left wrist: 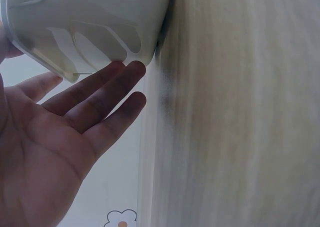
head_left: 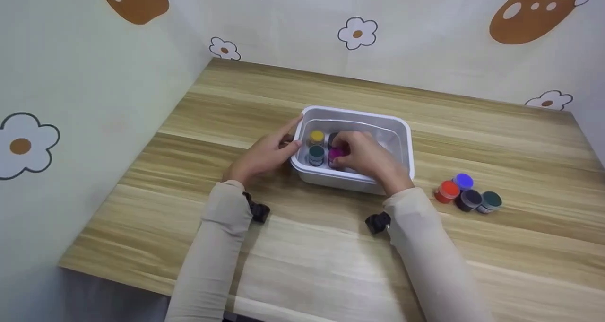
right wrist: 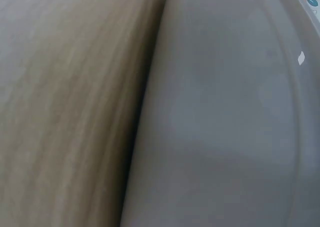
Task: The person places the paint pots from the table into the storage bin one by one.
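Observation:
A white plastic tub (head_left: 347, 181) stands on the table, with small lidded paint pots inside. My right hand (head_left: 368, 157) reaches into it and pinches a magenta-lidded paint pot (head_left: 335, 154) between thumb and fingers. Left of that pot are a yellow-lidded pot (head_left: 316, 137) and a dark green-lidded pot (head_left: 316, 155). A dark-lidded pot (head_left: 332, 139) behind it is partly hidden by my fingers. At the tub's left end rests my left hand (head_left: 265, 154), its thumb by the rim. In the left wrist view its fingers (left wrist: 107, 94) extend along the tub's outer side. The right wrist view shows only tub wall and table.
On the wooden table (head_left: 302, 256), right of the tub, several more paint pots stand grouped: red (head_left: 447, 191), blue-violet (head_left: 463, 181), dark purple (head_left: 469, 200) and dark green (head_left: 489, 201). Flower-patterned walls (head_left: 283, 24) border the table at the back and left.

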`<state>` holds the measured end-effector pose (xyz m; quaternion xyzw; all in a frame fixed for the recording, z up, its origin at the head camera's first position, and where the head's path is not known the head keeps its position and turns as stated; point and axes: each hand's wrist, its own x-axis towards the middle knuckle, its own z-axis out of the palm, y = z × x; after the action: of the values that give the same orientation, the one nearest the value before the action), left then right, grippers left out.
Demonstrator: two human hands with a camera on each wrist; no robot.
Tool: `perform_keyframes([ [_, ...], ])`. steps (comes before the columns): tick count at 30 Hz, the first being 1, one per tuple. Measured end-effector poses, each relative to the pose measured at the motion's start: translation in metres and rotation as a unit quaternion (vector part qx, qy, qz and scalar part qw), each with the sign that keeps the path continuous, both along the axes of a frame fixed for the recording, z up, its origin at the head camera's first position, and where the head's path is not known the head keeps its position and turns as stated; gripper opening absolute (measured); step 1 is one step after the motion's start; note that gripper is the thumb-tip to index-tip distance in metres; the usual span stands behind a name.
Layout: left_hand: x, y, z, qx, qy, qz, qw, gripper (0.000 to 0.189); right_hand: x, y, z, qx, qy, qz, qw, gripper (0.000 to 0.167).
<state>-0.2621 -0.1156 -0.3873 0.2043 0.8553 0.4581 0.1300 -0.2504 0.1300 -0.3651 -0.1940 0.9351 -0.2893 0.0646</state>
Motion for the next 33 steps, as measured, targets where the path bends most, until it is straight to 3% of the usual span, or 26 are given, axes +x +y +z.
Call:
perform_keyframes([
  [11,-0.001,0.003,-0.001,0.0,0.007,-0.004,1.0,0.064,0.002,0.002,0.0,0.007,0.008,-0.011,0.9999,0.031],
  [16,-0.002,0.004,-0.004,-0.003,0.014,-0.003,0.9999,0.064,0.009,0.016,0.003,-0.017,0.017,-0.009,0.9997,0.026],
  [25,-0.001,0.002,-0.002,-0.01,-0.008,0.007,0.9999,0.064,0.035,0.067,0.016,-0.113,0.04,-0.024,0.9925,0.02],
  [33,-0.001,0.0,-0.001,-0.002,0.004,-0.002,1.0,0.064,0.062,0.137,0.032,-0.097,0.101,-0.099,0.9852,0.024],
])
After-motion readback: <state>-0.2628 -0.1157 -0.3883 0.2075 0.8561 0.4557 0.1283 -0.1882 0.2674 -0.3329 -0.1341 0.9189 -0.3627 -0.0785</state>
